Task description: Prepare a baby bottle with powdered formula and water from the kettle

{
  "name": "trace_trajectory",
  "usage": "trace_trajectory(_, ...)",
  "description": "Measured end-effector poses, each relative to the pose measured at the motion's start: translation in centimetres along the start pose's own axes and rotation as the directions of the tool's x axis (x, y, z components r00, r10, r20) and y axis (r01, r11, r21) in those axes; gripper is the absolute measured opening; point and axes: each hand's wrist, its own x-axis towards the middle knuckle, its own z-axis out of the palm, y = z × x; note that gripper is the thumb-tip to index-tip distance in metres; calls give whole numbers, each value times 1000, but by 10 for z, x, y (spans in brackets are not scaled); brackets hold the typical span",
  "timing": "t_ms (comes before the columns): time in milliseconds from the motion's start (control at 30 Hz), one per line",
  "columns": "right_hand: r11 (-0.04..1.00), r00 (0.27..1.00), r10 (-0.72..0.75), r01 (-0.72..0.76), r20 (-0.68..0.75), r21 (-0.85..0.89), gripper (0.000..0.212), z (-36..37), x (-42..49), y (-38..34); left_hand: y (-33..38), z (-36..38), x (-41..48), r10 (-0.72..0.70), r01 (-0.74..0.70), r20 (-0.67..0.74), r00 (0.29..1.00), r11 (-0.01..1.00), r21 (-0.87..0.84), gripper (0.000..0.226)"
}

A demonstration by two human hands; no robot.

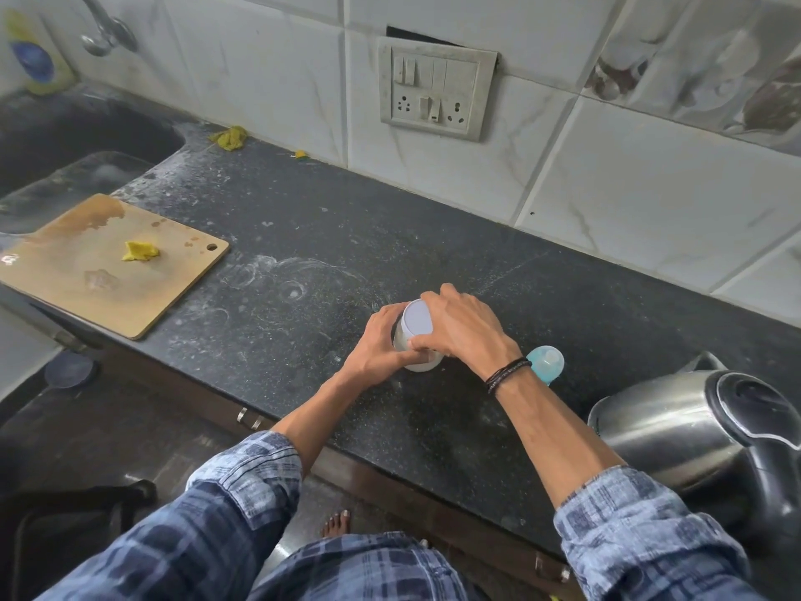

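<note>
Head view: I note a white jar point(417, 340) standing upright on the dark desk point(268, 236), near its front edge. The left hand point(381, 344) wraps the jar's side, grip pressed around the body. The right hand point(466, 329) covers the lid's right rim, fingers curled onto it; I record that grip as clamped on the jar. Just right of the right wrist a blue-capped baby bottle point(545, 363) stands, partly hidden. A steel kettle point(693, 431) sits at the far right. A wooden cutting board point(108, 262) lies well apart at left, beside the sink point(65, 145).
</note>
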Motion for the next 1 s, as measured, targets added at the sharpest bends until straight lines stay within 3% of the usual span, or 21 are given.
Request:
trace_trajectory(367, 986, 995, 62, -49, -79, 162, 76, 10, 1, 5, 1, -3, 1, 2, -2, 23, 1000, 1000, 1, 82)
trace_trajectory(767, 960, 973, 198, -168, -118, 226, 82, 25, 3, 1, 4, -2, -5, 38, -38, -5, 999, 999, 7, 83)
trace_trajectory(1000, 940, 970, 234, -208, -66, 269, 87, 24, -2, -3, 5, -5, -5, 65, -62, 48, 997, 996, -61, 86)
